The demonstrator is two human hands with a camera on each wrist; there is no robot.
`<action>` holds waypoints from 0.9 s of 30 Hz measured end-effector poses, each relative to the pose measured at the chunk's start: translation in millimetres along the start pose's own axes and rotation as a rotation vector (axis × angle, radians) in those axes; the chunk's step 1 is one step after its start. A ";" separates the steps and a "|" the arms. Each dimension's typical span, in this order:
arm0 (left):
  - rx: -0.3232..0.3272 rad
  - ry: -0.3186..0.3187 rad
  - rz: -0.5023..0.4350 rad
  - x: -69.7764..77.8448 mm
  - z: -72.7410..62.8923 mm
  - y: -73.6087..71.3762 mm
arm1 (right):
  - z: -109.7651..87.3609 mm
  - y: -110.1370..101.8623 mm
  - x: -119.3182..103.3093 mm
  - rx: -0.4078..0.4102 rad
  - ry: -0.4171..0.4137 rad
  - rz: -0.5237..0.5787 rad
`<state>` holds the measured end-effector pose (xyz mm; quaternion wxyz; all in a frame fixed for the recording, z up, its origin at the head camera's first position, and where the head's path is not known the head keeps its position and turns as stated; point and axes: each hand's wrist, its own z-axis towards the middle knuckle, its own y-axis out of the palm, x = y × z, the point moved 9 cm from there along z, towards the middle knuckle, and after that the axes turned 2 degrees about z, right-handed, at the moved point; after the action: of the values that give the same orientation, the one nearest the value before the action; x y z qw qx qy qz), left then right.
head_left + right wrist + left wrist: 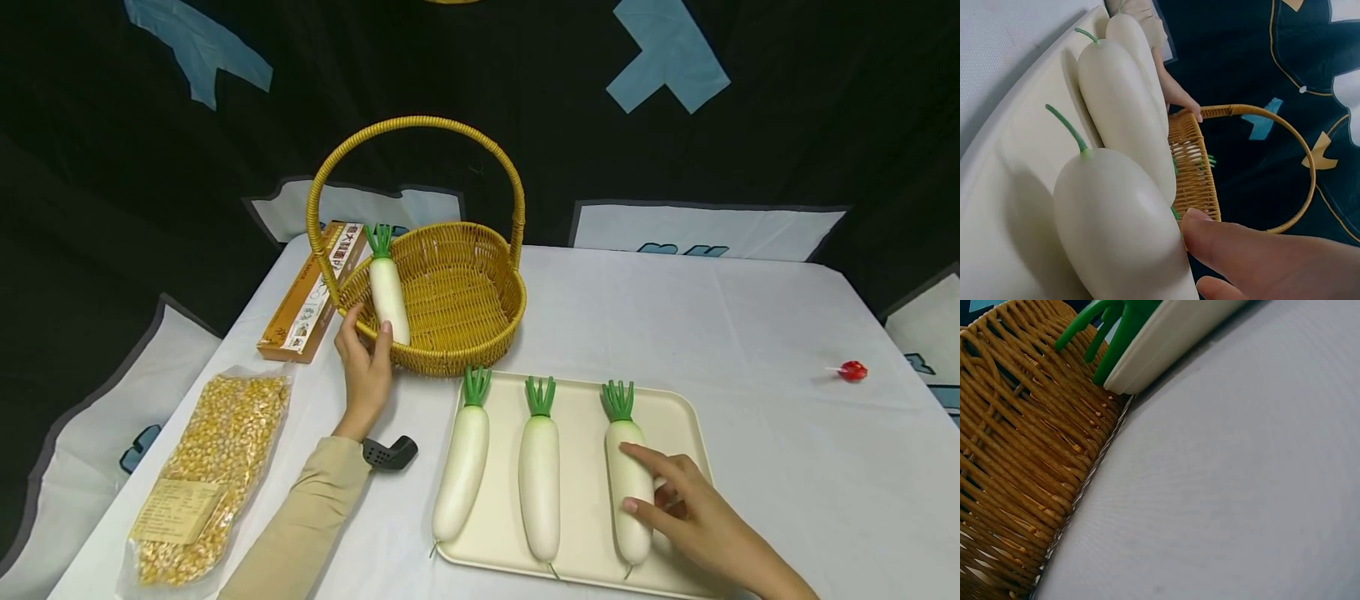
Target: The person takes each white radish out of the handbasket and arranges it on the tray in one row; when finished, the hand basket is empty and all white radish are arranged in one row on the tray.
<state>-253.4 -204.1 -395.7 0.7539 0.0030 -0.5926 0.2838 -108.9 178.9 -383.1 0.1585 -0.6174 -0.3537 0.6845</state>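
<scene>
A wicker basket with a tall handle stands at the back, holding one white radish with green stalks. My left hand grips the basket's near left rim, the thumb close to that radish. Three more radishes lie on a cream tray: a left radish, a middle radish and a right radish. My right hand is over the right radish, index finger and thumb spread across it. In the right wrist view, a fingertip shows beside the nearest radish.
Left of the basket lies a brown and white box. A clear bag of corn kernels rests at the table's left edge. A red-wrapped lollipop lies far right. Black curtain hangs behind the white-covered table.
</scene>
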 end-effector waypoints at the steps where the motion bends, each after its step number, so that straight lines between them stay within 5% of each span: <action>1: 0.001 -0.001 0.001 0.2 -0.2 -0.1 | 0.0 -0.4 0.7 0.002 0.005 -0.002; 18: -0.008 -0.004 0.001 -0.4 -0.6 1.2 | 24.3 -37.5 17.8 0.114 0.139 0.021; 27: 0.000 -0.003 0.000 -0.4 0.4 0.4 | 66.4 -46.4 9.2 0.086 0.167 0.374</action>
<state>-254.0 -204.1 -396.0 0.7531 0.0032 -0.5935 0.2839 -184.3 198.2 -359.1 0.0837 -0.7196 -0.1893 0.6628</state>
